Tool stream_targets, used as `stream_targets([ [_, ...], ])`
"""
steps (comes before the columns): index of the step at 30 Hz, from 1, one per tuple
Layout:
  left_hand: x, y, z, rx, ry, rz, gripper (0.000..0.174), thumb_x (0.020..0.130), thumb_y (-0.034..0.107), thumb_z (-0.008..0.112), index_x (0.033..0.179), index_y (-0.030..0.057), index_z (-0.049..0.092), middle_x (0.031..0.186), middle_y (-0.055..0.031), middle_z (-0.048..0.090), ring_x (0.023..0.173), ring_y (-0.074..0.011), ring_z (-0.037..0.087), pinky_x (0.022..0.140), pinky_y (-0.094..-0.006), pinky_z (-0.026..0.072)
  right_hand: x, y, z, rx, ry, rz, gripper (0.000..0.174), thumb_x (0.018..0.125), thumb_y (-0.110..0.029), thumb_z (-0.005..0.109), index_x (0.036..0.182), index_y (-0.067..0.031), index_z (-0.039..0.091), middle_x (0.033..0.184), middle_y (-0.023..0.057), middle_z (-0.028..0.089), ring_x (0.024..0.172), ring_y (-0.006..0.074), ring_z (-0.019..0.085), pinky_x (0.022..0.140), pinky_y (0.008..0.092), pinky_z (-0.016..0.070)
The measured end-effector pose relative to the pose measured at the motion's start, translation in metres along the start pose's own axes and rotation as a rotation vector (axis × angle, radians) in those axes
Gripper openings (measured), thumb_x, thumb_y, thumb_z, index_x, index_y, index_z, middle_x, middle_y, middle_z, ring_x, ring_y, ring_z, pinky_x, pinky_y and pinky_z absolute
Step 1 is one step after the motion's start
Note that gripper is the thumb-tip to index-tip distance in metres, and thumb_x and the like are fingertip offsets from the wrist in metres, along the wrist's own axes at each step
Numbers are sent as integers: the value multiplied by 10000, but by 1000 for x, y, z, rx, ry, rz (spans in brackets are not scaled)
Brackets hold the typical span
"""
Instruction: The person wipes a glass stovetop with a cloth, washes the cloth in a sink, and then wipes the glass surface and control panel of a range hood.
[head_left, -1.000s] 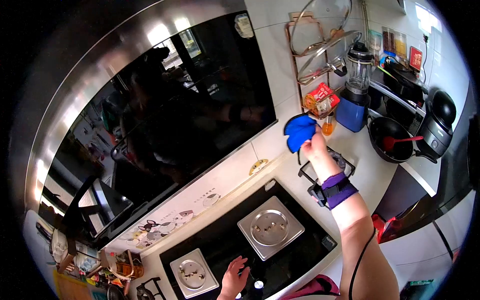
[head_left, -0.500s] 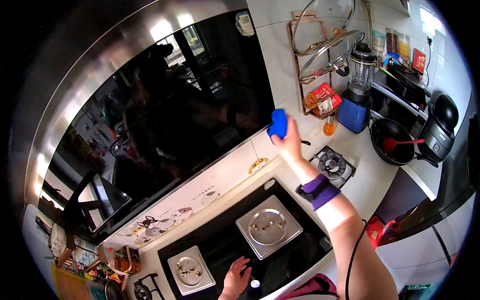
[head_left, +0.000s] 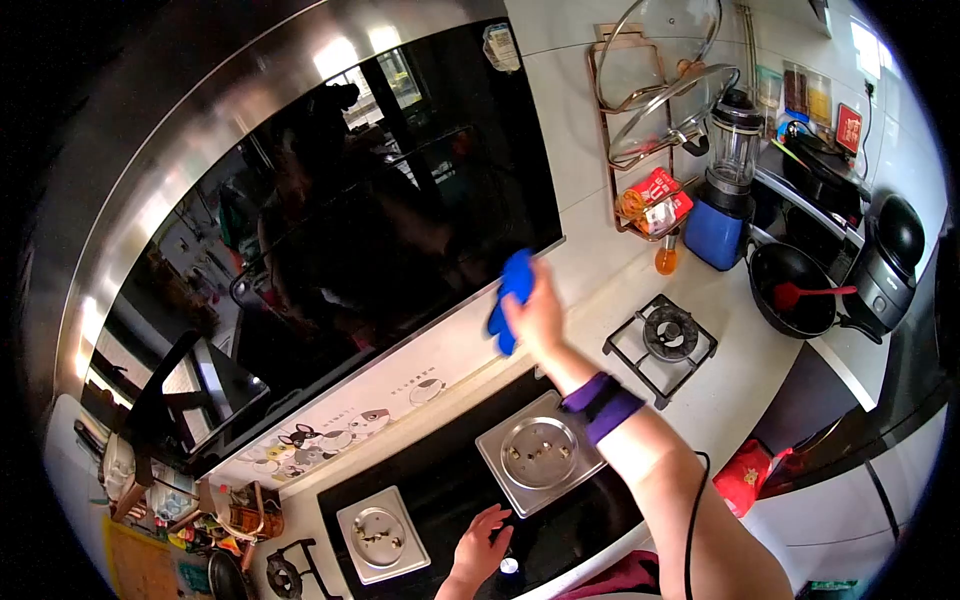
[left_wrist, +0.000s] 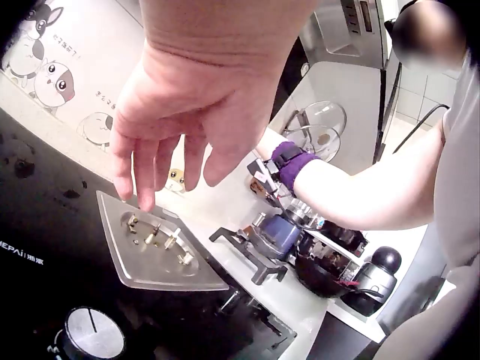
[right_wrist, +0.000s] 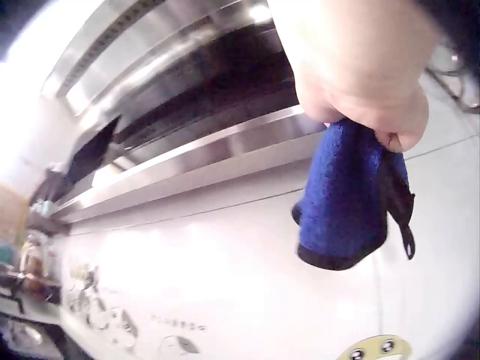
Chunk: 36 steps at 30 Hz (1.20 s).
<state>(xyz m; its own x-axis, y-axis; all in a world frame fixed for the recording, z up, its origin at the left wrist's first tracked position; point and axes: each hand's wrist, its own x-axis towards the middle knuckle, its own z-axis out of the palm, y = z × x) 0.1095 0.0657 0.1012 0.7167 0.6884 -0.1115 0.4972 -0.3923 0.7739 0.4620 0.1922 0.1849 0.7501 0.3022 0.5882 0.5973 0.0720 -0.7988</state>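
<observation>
My right hand (head_left: 537,312) grips a folded blue cloth (right_wrist: 341,199) with black edging and a small hanging loop. In the head view the cloth overlaps the lower right edge of the black range hood (head_left: 400,190), in front of the white wall tiles. My left hand (head_left: 482,545) hovers over the front of the black gas hob (head_left: 450,470), its fingers loosely spread and holding nothing. Near its fingertips lies a square steel burner plate (head_left: 505,480) with small burner parts in its round recess. A second such plate (head_left: 405,565) sits to the left.
A pan support with a burner ring (head_left: 672,335) stands on the white counter to the right. Behind it are a blue blender (head_left: 718,235), a wok (head_left: 790,265) with a red spatula, and a wall rack holding glass lids (head_left: 650,120). Another pan support (head_left: 300,570) lies at the left.
My right hand has carried the blue cloth leftward and down, from beside the wall rack to the wall under the hood. The left hand has hardly moved.
</observation>
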Motion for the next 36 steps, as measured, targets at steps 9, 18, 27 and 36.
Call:
stream_targets([
  [9, -19, -17, -1, -13, -7, -45, 315, 888, 201, 658, 1196, 138, 646, 1316, -107, 574, 970, -225, 676, 791, -332, 548, -37, -45, 23, 47, -157, 110, 646, 786, -191, 721, 1344, -57, 423, 1141, 126, 602, 944, 277, 657, 779, 400, 570],
  [18, -89, -61, -62, -6, 160, -55, 293, 880, 170, 668, 1163, 98, 652, 1275, -137, 595, 932, -243, 682, 776, -336, 553, -205, -203, 157, 178, -482, -158, 572, 780, -143, 697, 1294, -110, 449, 1170, 145, 562, 1006, 377, 601, 774, 455, 535],
  [27, -172, -116, -119, -65, 327, -151, 285, 880, 150, 659, 1159, 89, 650, 1234, -130, 619, 915, -233, 679, 780, -332, 547, -306, -282, 229, 274, -900, -274, 650, 779, -196, 695, 1374, -155, 435, 1198, 153, 547, 967, 366, 628, 789, 455, 539],
  [36, -151, -141, -116, -194, 288, -110, 250, 886, 147, 646, 1124, 70, 643, 1212, -126, 629, 912, -241, 690, 764, -340, 549, -309, -179, 178, 526, -889, 133, 618, 770, -172, 691, 1328, -31, 466, 1187, 219, 602, 1120, 361, 593, 968, 421, 470],
])
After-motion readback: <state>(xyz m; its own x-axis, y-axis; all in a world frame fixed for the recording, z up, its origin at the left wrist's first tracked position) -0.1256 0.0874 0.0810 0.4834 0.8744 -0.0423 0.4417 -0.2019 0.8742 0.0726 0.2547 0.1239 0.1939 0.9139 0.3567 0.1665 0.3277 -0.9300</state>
